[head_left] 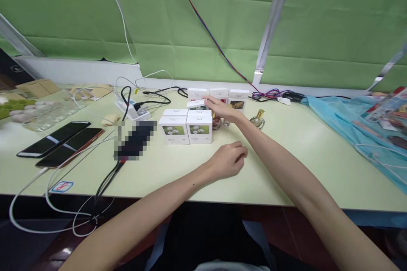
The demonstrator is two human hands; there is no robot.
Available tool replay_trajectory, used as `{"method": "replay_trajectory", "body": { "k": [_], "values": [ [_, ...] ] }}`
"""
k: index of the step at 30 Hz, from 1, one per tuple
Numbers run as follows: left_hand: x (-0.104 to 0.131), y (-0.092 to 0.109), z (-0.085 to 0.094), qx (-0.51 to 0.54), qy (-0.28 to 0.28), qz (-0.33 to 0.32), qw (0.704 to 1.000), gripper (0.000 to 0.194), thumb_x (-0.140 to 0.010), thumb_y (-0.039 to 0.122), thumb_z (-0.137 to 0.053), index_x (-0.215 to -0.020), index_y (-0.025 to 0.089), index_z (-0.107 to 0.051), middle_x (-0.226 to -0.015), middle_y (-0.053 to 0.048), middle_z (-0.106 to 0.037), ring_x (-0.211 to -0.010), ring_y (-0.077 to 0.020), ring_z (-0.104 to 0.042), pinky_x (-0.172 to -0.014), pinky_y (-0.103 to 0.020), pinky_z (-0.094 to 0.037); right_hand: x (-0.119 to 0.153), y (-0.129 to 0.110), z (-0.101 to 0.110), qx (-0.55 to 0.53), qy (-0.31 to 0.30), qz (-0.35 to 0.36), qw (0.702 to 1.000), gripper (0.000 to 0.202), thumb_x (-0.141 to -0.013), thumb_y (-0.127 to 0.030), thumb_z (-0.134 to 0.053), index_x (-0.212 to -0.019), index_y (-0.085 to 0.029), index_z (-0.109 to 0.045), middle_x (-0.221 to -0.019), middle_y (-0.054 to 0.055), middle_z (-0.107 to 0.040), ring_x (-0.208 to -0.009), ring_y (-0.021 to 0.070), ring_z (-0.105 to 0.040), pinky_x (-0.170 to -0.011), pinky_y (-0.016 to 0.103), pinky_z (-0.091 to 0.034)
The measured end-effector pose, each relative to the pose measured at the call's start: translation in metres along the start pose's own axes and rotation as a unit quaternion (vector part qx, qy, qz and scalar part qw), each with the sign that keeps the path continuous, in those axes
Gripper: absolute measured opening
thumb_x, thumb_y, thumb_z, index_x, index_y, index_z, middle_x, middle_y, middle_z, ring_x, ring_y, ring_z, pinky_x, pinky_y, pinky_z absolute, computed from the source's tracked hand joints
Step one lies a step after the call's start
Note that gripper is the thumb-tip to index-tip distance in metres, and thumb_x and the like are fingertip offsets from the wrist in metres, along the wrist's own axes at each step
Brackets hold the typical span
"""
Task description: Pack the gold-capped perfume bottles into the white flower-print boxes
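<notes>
My right hand (219, 108) reaches to the back of a group of small white boxes, its fingers closed on the top of one tilted white box (196, 103). In front of that box stand white boxes with a white-flower picture (199, 130), set in two columns. My left hand (227, 161) rests on the table before them, fingers curled, with nothing visible in it. Beside the boxes, partly behind my right hand, is a small glass bottle with dark red contents (216, 123). Another glass bottle with a gold cap (258, 119) stands right of my right wrist.
Behind are more white boxes (239, 98) in a row. Two phones (54, 139), a power strip (132, 110) and looping cables lie at left, near a clear plastic tray (52, 120). Blue plastic sheeting (337, 114) covers the right end of the table (302, 165).
</notes>
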State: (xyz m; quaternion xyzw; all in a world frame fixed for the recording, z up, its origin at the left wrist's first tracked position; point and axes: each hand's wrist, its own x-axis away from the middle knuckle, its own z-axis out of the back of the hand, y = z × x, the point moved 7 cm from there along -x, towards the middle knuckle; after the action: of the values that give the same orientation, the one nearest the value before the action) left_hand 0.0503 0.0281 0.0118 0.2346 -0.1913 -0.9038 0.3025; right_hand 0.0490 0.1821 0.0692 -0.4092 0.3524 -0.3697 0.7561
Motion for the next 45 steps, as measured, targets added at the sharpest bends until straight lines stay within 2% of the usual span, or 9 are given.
{"method": "replay_trajectory", "body": {
  "k": [7, 14, 18, 28, 36, 39, 41, 45],
  "values": [
    [0.0, 0.0, -0.001, 0.0, -0.003, -0.003, 1.0, 0.021, -0.084, 0.01, -0.045, -0.089, 0.019, -0.063, -0.093, -0.003, -0.064, -0.073, -0.0147, -0.058, -0.07, -0.029, -0.046, 0.001, 0.0, 0.003, -0.014, 0.003, -0.023, 1.0, 0.033, -0.101, -0.036, -0.046, -0.123, -0.02, -0.064, -0.1, 0.006, -0.068, -0.095, 0.0198, -0.056, -0.083, 0.031, -0.047],
    [0.0, 0.0, -0.001, -0.007, -0.005, -0.005, 1.0, 0.022, -0.084, 0.009, -0.045, -0.089, 0.018, -0.064, -0.092, -0.004, -0.065, -0.074, -0.0157, -0.058, -0.07, -0.029, -0.046, -0.005, 0.001, 0.0, -0.025, -0.004, -0.007, 1.0, 0.029, -0.097, -0.031, -0.051, -0.115, -0.018, -0.069, -0.117, 0.009, -0.07, -0.106, 0.0206, -0.058, -0.086, 0.029, -0.046],
    [0.0, 0.0, -0.001, -0.008, -0.004, -0.006, 1.0, 0.022, -0.084, 0.009, -0.045, -0.089, 0.018, -0.064, -0.093, -0.003, -0.065, -0.073, -0.0151, -0.057, -0.069, -0.028, -0.045, -0.007, 0.0, 0.001, -0.015, 0.002, 0.01, 1.0, 0.028, -0.095, -0.035, -0.057, -0.111, -0.017, -0.071, -0.115, 0.009, -0.07, -0.105, 0.0207, -0.058, -0.089, 0.03, -0.045],
    [0.0, 0.0, 0.0, -0.004, -0.004, -0.004, 1.0, 0.021, -0.085, 0.009, -0.045, -0.089, 0.018, -0.063, -0.093, -0.003, -0.064, -0.074, -0.0149, -0.057, -0.07, -0.028, -0.045, -0.01, 0.002, 0.001, -0.006, 0.014, 0.019, 1.0, 0.031, -0.092, -0.039, -0.06, -0.105, -0.013, -0.07, -0.105, 0.008, -0.071, -0.091, 0.0179, -0.059, -0.079, 0.027, -0.042],
    [0.0, 0.0, -0.001, -0.016, -0.011, -0.003, 1.0, 0.021, -0.085, 0.009, -0.045, -0.089, 0.018, -0.063, -0.093, -0.004, -0.064, -0.074, -0.0151, -0.058, -0.069, -0.029, -0.045, -0.009, 0.017, 0.001, -0.03, -0.022, -0.037, 0.999, 0.047, -0.087, -0.057, -0.066, -0.116, -0.02, -0.069, -0.107, 0.007, -0.07, -0.082, 0.0167, -0.056, -0.063, 0.025, -0.041],
    [0.0, 0.0, -0.001, -0.021, -0.014, 0.0, 1.0, 0.022, -0.085, 0.009, -0.044, -0.09, 0.018, -0.064, -0.093, -0.004, -0.064, -0.073, -0.015, -0.058, -0.07, -0.029, -0.046, -0.007, 0.016, 0.002, -0.022, -0.03, -0.05, 0.998, 0.05, -0.085, -0.061, -0.068, -0.115, -0.021, -0.07, -0.1, 0.007, -0.07, -0.075, 0.016, -0.054, -0.058, 0.026, -0.039],
    [0.0, 0.0, -0.001, -0.022, -0.015, -0.001, 1.0, 0.022, -0.085, 0.009, -0.044, -0.09, 0.018, -0.064, -0.094, -0.004, -0.064, -0.074, -0.015, -0.058, -0.07, -0.029, -0.046, -0.006, 0.015, 0.003, -0.014, -0.033, -0.06, 0.998, 0.052, -0.083, -0.064, -0.07, -0.11, -0.019, -0.072, -0.089, 0.007, -0.069, -0.069, 0.0164, -0.053, -0.055, 0.027, -0.038],
    [0.001, 0.0, -0.001, -0.02, -0.016, -0.001, 1.0, 0.021, -0.086, 0.01, -0.044, -0.09, 0.018, -0.063, -0.093, -0.004, -0.063, -0.072, -0.0146, -0.057, -0.069, -0.029, -0.046, -0.005, 0.013, 0.006, -0.002, -0.039, -0.064, 0.997, 0.052, -0.081, -0.068, -0.071, -0.092, -0.018, -0.072, -0.067, 0.005, -0.059, -0.062, 0.0172, -0.05, -0.053, 0.03, -0.039]
  ]
}}
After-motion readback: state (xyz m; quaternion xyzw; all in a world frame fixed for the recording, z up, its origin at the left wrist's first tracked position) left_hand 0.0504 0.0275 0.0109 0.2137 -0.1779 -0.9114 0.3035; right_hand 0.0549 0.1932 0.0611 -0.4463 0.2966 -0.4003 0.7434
